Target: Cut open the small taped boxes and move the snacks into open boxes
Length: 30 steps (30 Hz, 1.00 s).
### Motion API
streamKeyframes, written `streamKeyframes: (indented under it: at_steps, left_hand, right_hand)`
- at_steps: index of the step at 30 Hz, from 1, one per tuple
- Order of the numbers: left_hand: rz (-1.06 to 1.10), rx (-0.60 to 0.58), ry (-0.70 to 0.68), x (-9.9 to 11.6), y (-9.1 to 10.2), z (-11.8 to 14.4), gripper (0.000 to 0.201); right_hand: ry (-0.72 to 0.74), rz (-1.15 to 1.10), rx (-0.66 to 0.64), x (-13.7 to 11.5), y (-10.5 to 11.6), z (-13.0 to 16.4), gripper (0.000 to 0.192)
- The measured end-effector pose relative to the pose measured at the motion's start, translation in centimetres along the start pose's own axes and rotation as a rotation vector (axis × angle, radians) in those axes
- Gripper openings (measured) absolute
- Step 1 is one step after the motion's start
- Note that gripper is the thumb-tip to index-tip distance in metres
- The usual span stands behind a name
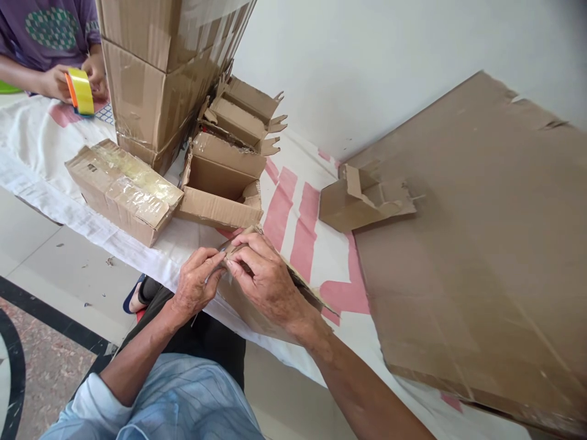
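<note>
Presently the left hand (196,286) and right hand (266,278) both pinch the near edge of a flat cardboard piece (257,311) lying on the white cloth (41,153), beside an open carton (220,183).

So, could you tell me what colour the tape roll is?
Yellow tape roll, orange-edged; head view.

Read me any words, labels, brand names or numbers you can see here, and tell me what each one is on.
No readable text anywhere.
Taped box: a small dark mark, too small to read.
White cloth: red shapes, partly covered, not legible as letters.
Tape roll in the other person's hands: no print visible.
Cardboard piece in both hands: plain.
</note>
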<state>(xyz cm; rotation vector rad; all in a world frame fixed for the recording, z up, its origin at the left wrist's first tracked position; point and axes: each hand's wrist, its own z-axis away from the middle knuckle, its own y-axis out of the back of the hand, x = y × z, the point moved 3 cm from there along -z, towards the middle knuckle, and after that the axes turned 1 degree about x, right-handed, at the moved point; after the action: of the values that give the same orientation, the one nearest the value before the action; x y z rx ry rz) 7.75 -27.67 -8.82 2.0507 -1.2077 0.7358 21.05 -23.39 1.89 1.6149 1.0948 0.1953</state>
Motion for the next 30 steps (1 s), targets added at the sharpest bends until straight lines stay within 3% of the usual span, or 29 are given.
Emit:
streamKeyframes:
  at_steps: [7,16,30]
  left_hand:
    - [0.041,-0.093,0.026,0.3,0.1,-0.3,0.03]
    - [-0.047,-0.046,0.009,-0.1,-0.3,-0.1,0.028]
    - [0.022,-0.084,-0.01,-1.3,-0.9,-0.6,0.02]
  right_hand:
    - [-0.031,-0.06,-0.005,0.2,0.1,0.1,0.024]
    - [-0.013,-0.06,-0.015,0.0,0.3,0.0,0.025]
    - [-0.047,-0.104,-0.005,0.3,0.6,0.2,0.025]
